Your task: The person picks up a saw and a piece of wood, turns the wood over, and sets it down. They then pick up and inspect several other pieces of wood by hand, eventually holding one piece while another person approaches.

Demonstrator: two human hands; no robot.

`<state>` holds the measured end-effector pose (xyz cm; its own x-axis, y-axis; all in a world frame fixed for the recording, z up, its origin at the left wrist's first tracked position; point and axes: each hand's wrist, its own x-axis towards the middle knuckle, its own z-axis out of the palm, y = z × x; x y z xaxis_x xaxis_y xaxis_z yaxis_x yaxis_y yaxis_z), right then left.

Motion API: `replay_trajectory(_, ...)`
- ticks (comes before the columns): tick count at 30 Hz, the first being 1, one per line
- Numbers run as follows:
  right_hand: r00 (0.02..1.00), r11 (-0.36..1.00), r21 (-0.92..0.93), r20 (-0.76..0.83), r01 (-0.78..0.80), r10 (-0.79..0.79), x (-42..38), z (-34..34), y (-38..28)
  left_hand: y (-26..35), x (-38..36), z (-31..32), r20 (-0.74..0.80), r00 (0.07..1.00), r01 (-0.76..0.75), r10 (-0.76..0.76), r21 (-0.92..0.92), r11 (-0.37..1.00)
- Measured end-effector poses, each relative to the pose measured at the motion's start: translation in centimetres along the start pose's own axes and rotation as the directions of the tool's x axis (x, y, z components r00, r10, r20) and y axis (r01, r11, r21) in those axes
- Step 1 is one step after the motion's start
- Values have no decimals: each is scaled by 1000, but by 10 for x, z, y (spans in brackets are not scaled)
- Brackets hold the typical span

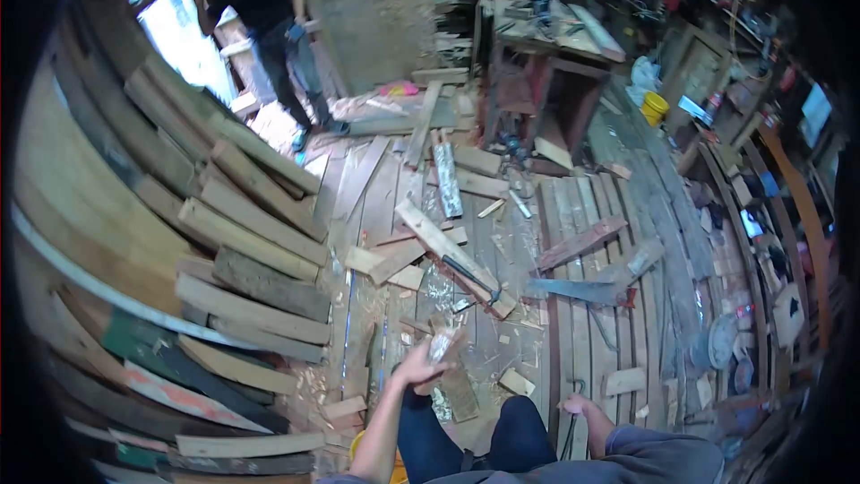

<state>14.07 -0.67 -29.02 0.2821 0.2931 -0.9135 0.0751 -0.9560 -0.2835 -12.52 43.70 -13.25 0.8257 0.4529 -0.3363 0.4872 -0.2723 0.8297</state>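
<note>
My left hand [417, 367] is in front of my left knee, its fingers around a short piece of wood [444, 342] that is blurred at its top. Just beyond my right knee, my right hand [578, 406] is closed beside a thin dark metal rod [570, 430] with a looped upper end; whether the fingers grip it I cannot tell. A wooden block [460, 393] leans between my legs, and a small offcut [517, 383] lies on the slats. Farther ahead, a black-handled hammer [468, 274] rests on a long pale board [436, 237].
A handsaw [575, 290] lies right of centre beside a plank [582, 243]. Many boards [260, 255] are stacked along the left. A workbench [560, 40] stands at the back, and a yellow bucket [655, 108] right of it. Another person [278, 45] stands at the far left.
</note>
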Motion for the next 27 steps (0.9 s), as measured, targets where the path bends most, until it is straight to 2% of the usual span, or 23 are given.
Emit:
replay_trajectory(1,991,989,112,101,-100,88,-25,-1,8,9,-13,-3,75,994,75,-75,0,997)
replay_trajectory(2,989,972,198,99,-126,108,-58,-3,14,18,-26,-6,148,978,149,-149,12,989)
replay_trajectory(3,987,947,284,97,-150,127,-88,-5,14,13,-32,-8,159,979,122,-129,54,991)
replay_trajectory(4,984,913,369,98,-174,148,-118,-5,14,7,-36,-12,156,967,183,-203,132,974)
replay_trajectory(5,976,906,367,130,-212,176,-125,-3,24,-22,-37,-9,122,970,196,-208,103,975)
replay_trajectory(6,962,805,559,267,-200,54,-90,7,74,-3,-41,-18,109,962,249,-250,22,968)
replay_trajectory(7,916,657,709,394,-255,-70,-99,2,75,42,-48,-35,97,952,298,-292,-61,953)
replay_trajectory(8,985,781,610,168,-134,38,-110,6,78,86,-53,-55,112,923,384,-368,-189,904)
replay_trajectory(9,987,890,446,-70,-98,144,-173,-6,26,74,-43,-63,168,883,465,-437,-193,864)
replay_trajectory(10,985,808,587,-102,-54,140,-168,2,40,50,-35,-62,102,911,412,-399,-235,880)
replay_trajectory(11,982,705,709,-134,-1,136,-170,6,44,-16,-18,-55,83,892,452,-445,-176,874)
replay_trajectory(12,978,718,693,-188,67,90,-174,16,47,-75,-1,-48,62,870,493,-489,-118,862)
replay_trajectory(13,952,647,761,-232,50,200,-166,31,54,-98,11,-51,151,827,558,-541,-110,823)
replay_trajectory(14,955,652,757,-223,44,194,-185,31,43,-117,22,-54,238,774,618,-586,-90,781)
replay_trajectory(16,886,599,789,-366,134,284,-245,42,-21,-114,28,-72,349,666,703,-659,1,711)
replay_trajectory(18,886,569,818,-324,86,331,-244,67,-20,-85,33,-89,398,568,742,-720,130,657)
replay_trajectory(19,857,545,832,-350,99,379,-267,74,-37,-113,45,-88,453,546,749,-705,114,653)
replay_trajectory(21,786,495,857,-404,146,467,-297,102,-59,-100,50,-98,513,593,672,-620,109,732)
replay_trajectory(22,789,436,889,-369,144,492,-308,124,-63,-87,52,-102,543,609,634,-577,103,766)
replay_trajectory(23,791,375,916,-334,144,513,-320,141,-68,-64,56,-111,513,629,541,-584,251,803)
replay_trajectory(26,792,232,969,-205,82,576,-350,196,-80,-40,86,-114,547,622,439,-561,349,828)
replay_trajectory(27,790,184,981,-165,68,591,-350,220,-76,-23,86,-109,490,651,404,-580,423,811)
